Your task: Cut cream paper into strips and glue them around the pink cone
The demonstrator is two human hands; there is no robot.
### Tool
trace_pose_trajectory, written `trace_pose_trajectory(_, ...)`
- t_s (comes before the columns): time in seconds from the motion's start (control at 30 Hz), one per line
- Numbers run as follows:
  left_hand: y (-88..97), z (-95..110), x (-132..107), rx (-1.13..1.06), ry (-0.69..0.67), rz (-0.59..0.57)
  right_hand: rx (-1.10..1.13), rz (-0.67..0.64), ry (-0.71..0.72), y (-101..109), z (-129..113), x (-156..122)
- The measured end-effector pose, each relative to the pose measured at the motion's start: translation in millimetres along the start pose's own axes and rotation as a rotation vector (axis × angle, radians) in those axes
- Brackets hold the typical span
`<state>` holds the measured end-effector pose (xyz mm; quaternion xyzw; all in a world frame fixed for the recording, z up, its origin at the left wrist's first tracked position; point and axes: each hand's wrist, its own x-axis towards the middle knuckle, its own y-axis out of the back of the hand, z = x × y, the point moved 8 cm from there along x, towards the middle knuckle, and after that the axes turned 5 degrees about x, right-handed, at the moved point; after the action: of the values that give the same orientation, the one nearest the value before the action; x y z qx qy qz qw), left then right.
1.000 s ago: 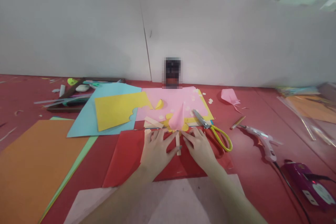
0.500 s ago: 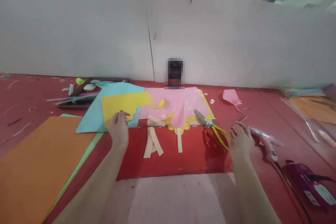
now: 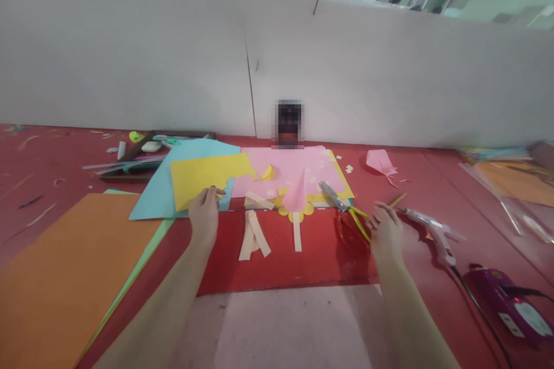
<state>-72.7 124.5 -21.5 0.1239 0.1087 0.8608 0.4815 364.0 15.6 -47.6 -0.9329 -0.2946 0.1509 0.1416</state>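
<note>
My left hand (image 3: 205,214) is over the lower edge of a yellow paper sheet (image 3: 208,173), fingers loosely extended and holding nothing visible. The sheet, with a scalloped cut corner, lies over blue paper (image 3: 162,199). My right hand (image 3: 386,233) is beside the yellow handles of the scissors (image 3: 341,202), its fingers loosely bent and apart; whether they touch the handle is unclear. A thin brownish stick (image 3: 398,200) shows just behind this hand. Between my hands are a pink paper cone (image 3: 295,193) on yellow scalloped pieces (image 3: 308,209) and several cream strips (image 3: 255,236).
A pink glue gun (image 3: 433,230) and a purple corded device (image 3: 504,302) are at right. Orange paper (image 3: 64,259) covers the left. A tool tray (image 3: 123,176) stands behind it. Folded pink paper (image 3: 381,161) lies at back right, before a white partition (image 3: 367,69).
My right hand has moved left, uncovering more of the stick and nearing the scissors. My left hand has slid slightly right along the yellow sheet. The view has shifted a little.
</note>
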Motion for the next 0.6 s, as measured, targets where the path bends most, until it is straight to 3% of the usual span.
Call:
trace_pose_trajectory(0.27,-8.4,14,-4,0.202,-0.135,-0.105,-0.018,-0.008,-0.005,-4,0,-4)
trace_pose_trajectory(0.33,-9.6,34,-14,0.368,-0.322,-0.091,-0.024,-0.021,0.000,-6,-1,-5)
trace_pose_trajectory(0.43,-27.2,77,-61,0.660,-0.805,-0.124,-0.039,-0.048,0.011,-9,-4,-7)
trace_pose_trajectory(0.53,-54.3,98,-132,0.697,-1.212,-0.365,-0.065,-0.071,0.024,-10,-5,-7)
trace_pose_trajectory(0.6,-70.7,97,-173,0.711,-1.365,-0.591,-0.088,-0.076,0.045,-10,-6,-6)
